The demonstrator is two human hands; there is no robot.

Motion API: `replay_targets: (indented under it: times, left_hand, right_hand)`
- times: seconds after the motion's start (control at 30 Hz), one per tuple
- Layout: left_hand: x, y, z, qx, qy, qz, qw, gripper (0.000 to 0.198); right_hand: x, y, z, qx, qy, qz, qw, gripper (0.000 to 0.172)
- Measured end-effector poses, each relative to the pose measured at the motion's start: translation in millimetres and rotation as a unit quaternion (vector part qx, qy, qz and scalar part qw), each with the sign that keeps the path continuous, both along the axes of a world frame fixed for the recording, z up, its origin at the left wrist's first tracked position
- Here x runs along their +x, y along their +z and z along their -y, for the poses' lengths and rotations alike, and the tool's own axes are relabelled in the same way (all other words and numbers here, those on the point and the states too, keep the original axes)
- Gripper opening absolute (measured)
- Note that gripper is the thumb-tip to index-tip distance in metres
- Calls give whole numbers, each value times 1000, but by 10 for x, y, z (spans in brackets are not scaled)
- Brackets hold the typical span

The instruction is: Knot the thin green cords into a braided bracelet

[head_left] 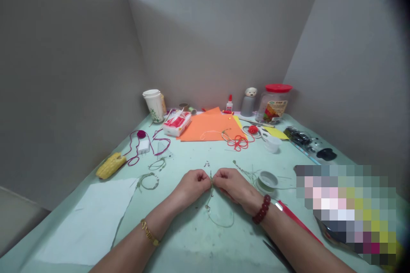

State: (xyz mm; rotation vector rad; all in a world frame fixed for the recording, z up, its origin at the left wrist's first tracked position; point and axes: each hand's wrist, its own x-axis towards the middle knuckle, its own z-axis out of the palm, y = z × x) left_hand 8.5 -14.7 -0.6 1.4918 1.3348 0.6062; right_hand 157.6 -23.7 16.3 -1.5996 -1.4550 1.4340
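Note:
Over the middle of the table, my left hand (193,186) and my right hand (236,186) face each other, fingertips pinched. Between them they hold a thin green cord bracelet (212,193), which runs upright through the pinch. Its loop hangs down onto the table below, with small beads or knots along it. The exact knot at the fingertips is too small to make out. Just beyond the hands lie a few tiny reddish bits (206,164). A spool of green cord (267,181) sits beside my right wrist, with loose green strands (238,165) near it.
Left are green cord rings (139,185), a white sheet (86,222), a corn cob (111,166) and purple cord (162,152). Orange paper (208,128), red cord (238,142), scissors (263,133) and a red-lidded jar (273,104) are farther back. A red-handled tool (297,219) lies by my right forearm.

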Motion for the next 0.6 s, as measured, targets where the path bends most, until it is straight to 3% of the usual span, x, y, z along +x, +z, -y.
replay_targets:
  times: [0.23, 0.43, 0.6]
  left_hand:
    - [-112, 3, -17, -44, -65, 23, 997, 19]
    - [-168, 52, -19, 68, -59, -54, 994, 22]
    - [-234, 161, -10, 99, -55, -139, 984, 19]
  right_hand:
    - [-3, 9, 10, -17, -1, -18, 1000, 8]
    - [-3, 30, 13, -24, 5, -24, 999, 5]
    - [5, 19, 10, -22, 9, -23, 999, 6]
